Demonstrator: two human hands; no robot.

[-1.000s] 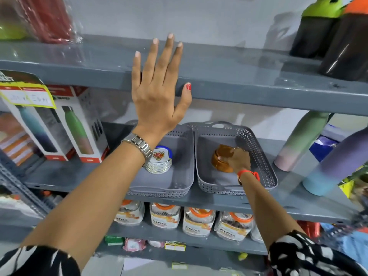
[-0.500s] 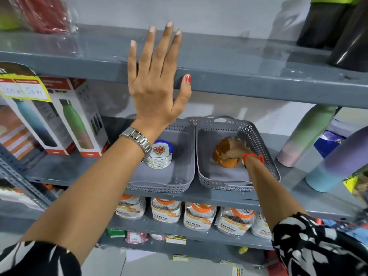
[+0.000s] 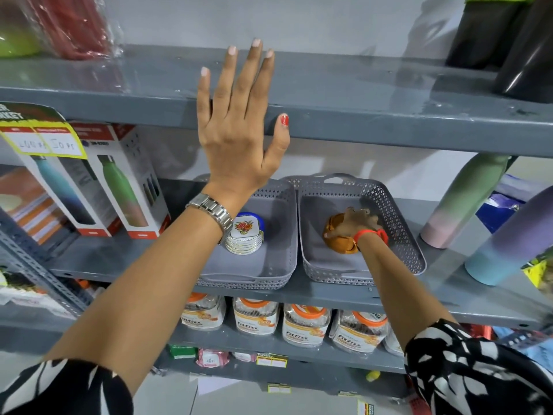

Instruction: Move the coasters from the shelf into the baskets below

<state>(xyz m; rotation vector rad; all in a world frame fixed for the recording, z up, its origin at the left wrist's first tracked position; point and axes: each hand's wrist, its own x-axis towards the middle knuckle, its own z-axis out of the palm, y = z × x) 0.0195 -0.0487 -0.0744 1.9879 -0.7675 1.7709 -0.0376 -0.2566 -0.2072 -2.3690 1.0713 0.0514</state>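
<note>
My left hand (image 3: 239,136) lies spread flat over the upper shelf's (image 3: 374,115) front edge while my right hand (image 3: 351,224) grips brown coasters (image 3: 339,245) inside the right basket (image 3: 398,235), white coasters (image 3: 244,238) stacked in the left basket (image 3: 278,256).

Lighting: bright, even, from overhead/front. Glare: white sheen on top shelf (image 3: 359,85) at 1 o'clock; glint on dark bottle (image 3: 526,64) at 2 o'clock. Shadows: soft, on back wall (image 3: 329,22) at 12 o'clock. Blur: right hand (image 3: 350,224) smeared; edges at 3 and 9 o'clock soft. Distortion: wide-angle; shelf lines bow toward the corners.
</note>
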